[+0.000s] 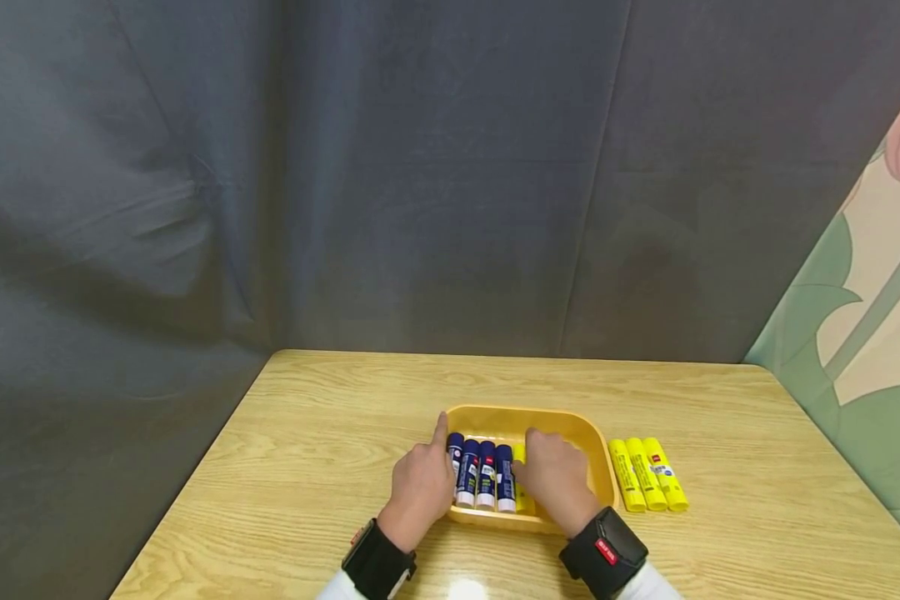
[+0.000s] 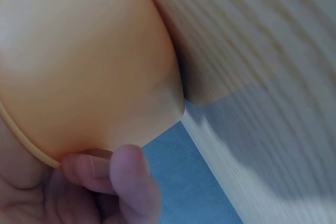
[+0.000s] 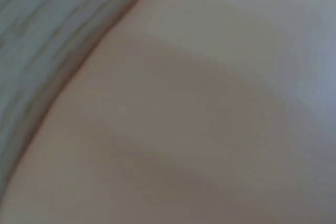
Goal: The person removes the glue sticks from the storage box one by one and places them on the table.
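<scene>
A yellow plastic tray (image 1: 495, 520) sits on the table. My left hand (image 1: 422, 479) grips its left wall, index finger stretched along the rim. In the left wrist view, curled fingertips (image 2: 131, 169) press the wall (image 2: 89, 77) from outside. Several dark blue glue sticks (image 1: 487, 475) with white ends lie side by side in the tray's left part. To their right is a yellow glue stick (image 1: 522, 500), partly hidden behind my right hand (image 1: 555, 475), which reaches inside and pinches it. The right wrist view shows only the tray's blurred wall (image 3: 184, 114).
Three yellow glue sticks (image 1: 647, 475) lie in a row on the wooden table (image 1: 307, 467), just right of the tray. A dark grey curtain (image 1: 450, 183) hangs behind the table, and a flower-patterned surface (image 1: 870, 333) stands at the right.
</scene>
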The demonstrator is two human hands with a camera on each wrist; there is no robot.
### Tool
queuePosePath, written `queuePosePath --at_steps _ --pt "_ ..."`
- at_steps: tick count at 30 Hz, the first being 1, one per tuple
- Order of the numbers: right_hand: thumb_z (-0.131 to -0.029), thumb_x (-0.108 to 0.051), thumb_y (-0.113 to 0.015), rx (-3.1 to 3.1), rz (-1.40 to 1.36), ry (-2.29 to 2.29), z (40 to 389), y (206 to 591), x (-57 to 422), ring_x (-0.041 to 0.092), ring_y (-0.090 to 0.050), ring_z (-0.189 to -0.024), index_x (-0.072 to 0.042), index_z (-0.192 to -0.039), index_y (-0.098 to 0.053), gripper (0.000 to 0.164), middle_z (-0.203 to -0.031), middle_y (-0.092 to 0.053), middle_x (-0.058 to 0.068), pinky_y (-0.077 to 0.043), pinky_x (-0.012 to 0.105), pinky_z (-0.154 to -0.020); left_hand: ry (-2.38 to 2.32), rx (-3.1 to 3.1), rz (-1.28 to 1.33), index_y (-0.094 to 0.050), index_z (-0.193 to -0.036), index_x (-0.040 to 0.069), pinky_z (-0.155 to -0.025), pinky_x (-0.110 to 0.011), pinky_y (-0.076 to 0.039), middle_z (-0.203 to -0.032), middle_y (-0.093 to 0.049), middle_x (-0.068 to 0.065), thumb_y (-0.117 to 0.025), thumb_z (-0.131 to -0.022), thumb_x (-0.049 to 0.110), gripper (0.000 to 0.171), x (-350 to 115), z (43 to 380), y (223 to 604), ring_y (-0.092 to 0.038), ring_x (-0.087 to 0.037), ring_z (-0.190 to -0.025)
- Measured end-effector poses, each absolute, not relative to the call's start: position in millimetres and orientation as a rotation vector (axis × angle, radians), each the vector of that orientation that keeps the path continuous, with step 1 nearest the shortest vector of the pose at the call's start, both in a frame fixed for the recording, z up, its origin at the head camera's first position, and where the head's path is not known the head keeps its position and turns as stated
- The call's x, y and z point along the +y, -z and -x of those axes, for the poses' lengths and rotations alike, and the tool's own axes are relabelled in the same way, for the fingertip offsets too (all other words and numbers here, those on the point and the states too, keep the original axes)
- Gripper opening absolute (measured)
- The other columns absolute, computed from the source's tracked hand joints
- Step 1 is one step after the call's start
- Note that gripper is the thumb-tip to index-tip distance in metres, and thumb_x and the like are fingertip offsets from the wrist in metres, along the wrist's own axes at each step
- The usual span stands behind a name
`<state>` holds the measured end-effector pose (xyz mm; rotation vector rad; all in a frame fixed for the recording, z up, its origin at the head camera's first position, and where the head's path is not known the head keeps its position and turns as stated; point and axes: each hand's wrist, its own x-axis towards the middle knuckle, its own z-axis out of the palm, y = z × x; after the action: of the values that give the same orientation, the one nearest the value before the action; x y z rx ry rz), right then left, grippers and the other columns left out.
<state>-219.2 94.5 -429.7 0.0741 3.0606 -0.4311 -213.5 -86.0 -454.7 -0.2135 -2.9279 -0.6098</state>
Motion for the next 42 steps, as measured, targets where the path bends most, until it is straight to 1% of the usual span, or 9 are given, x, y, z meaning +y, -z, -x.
queuePosePath --at_steps 8,15,18,24,27,34,38,40,42 --pt "-0.088 -0.016 -0.071 3.144 -0.056 0.390 224 435 94 0.030 -0.061 -0.064 -0.005 -0.094 -0.064 0.015 -0.074 -0.062 0.013 -0.046 0.043 -0.050 0.613 -2.911 0.230 -0.038 -0.153 0.005 -0.040 -0.027 -0.030 -0.051 -0.041 0.000 -0.055 -0.101 0.015 0.056 -86 213 455 -0.037 -0.012 -0.041" --pt "-0.091 -0.011 -0.065 3.149 -0.025 0.353 228 436 94 0.032 -0.065 -0.069 -0.006 -0.096 -0.065 0.007 -0.080 -0.066 0.015 -0.049 0.046 -0.051 0.622 -2.917 0.214 -0.038 -0.153 0.005 -0.041 -0.027 -0.030 -0.051 -0.041 0.000 -0.053 -0.101 0.015 0.055 -86 214 456 -0.038 -0.013 -0.041" --pt "-0.093 -0.009 -0.063 3.135 -0.038 0.323 230 436 93 0.030 -0.064 -0.068 -0.007 -0.100 -0.067 0.009 -0.080 -0.066 0.015 -0.049 0.044 -0.051 0.626 -2.919 0.218 -0.038 -0.154 0.004 -0.040 -0.027 -0.029 -0.051 -0.041 0.001 -0.052 -0.101 0.015 0.056 -86 214 456 -0.037 -0.012 -0.041" --pt "-0.095 -0.010 -0.063 3.121 -0.048 0.279 233 436 92 0.027 -0.062 -0.067 -0.006 -0.103 -0.068 0.010 -0.081 -0.066 0.015 -0.049 0.042 -0.050 0.639 -2.913 0.223 -0.037 -0.154 0.004 -0.040 -0.027 -0.028 -0.050 -0.039 0.001 -0.053 -0.101 0.014 0.056 -87 214 456 -0.035 -0.012 -0.040" --pt "-0.095 -0.009 -0.062 3.119 -0.051 0.278 233 436 92 0.028 -0.063 -0.067 -0.006 -0.104 -0.068 0.011 -0.081 -0.066 0.015 -0.050 0.043 -0.051 0.637 -2.919 0.224 -0.037 -0.154 0.004 -0.040 -0.026 -0.029 -0.051 -0.040 0.001 -0.053 -0.101 0.015 0.056 -87 214 455 -0.036 -0.012 -0.040" --pt "-0.095 -0.004 -0.058 3.102 -0.084 0.277 234 438 89 0.035 -0.066 -0.073 -0.006 -0.111 -0.068 0.019 -0.085 -0.068 0.018 -0.052 0.049 -0.057 0.643 -2.908 0.238 -0.037 -0.154 0.003 -0.040 -0.027 -0.028 -0.051 -0.039 0.002 -0.053 -0.101 0.014 0.056 -87 215 455 -0.035 -0.011 -0.040" --pt "-0.094 -0.002 -0.059 3.098 -0.089 0.279 235 440 89 0.036 -0.066 -0.073 -0.007 -0.112 -0.067 0.021 -0.086 -0.067 0.019 -0.052 0.049 -0.057 0.644 -2.901 0.246 -0.037 -0.153 0.003 -0.039 -0.026 -0.026 -0.050 -0.037 0.003 -0.053 -0.101 0.014 0.056 -87 214 456 -0.033 -0.011 -0.039" --pt "-0.093 -0.002 -0.059 3.093 -0.091 0.282 235 440 89 0.036 -0.066 -0.074 -0.007 -0.113 -0.067 0.021 -0.086 -0.068 0.019 -0.052 0.049 -0.057 0.645 -2.905 0.249 -0.037 -0.154 0.003 -0.040 -0.026 -0.026 -0.050 -0.036 0.003 -0.053 -0.101 0.014 0.056 -87 214 455 -0.032 -0.011 -0.039" --pt "-0.093 -0.007 -0.063 3.082 -0.107 0.287 235 439 89 0.036 -0.066 -0.074 -0.007 -0.112 -0.067 0.020 -0.086 -0.068 0.019 -0.052 0.049 -0.058 0.648 -2.911 0.252 -0.036 -0.154 0.003 -0.040 -0.026 -0.026 -0.050 -0.037 0.003 -0.052 -0.102 0.014 0.056 -88 214 455 -0.033 -0.011 -0.039"
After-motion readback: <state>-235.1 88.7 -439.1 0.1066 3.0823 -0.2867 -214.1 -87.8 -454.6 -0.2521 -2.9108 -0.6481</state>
